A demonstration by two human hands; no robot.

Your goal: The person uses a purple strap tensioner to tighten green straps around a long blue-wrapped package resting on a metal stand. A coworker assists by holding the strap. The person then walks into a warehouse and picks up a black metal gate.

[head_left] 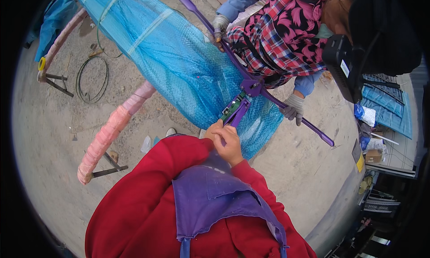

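Note:
My two hands meet at the near end of a blue bubble-wrapped bundle (179, 65). My right hand (230, 143) is closed, its fingers bent over the left. Closed and partly covered by it is my left hand (212, 130). What they pinch is hidden. Just beyond my fingertips lies a green metal tool (232, 107), beside the purple jaws (238, 114) of a long-handled crimping tool. A co-worker across from me grips its two spread purple handles (233, 56), with one gloved hand (219, 26) on the far arm and the other gloved hand (293, 109) on the near arm.
A pink-wrapped bent support (112, 130) on dark metal legs stands at left, with another wrapped support (62, 36) farther back. A coil of cable (92, 78) lies on the concrete floor. Blue-wrapped panels (387, 105) and a cardboard box (373, 156) are at right.

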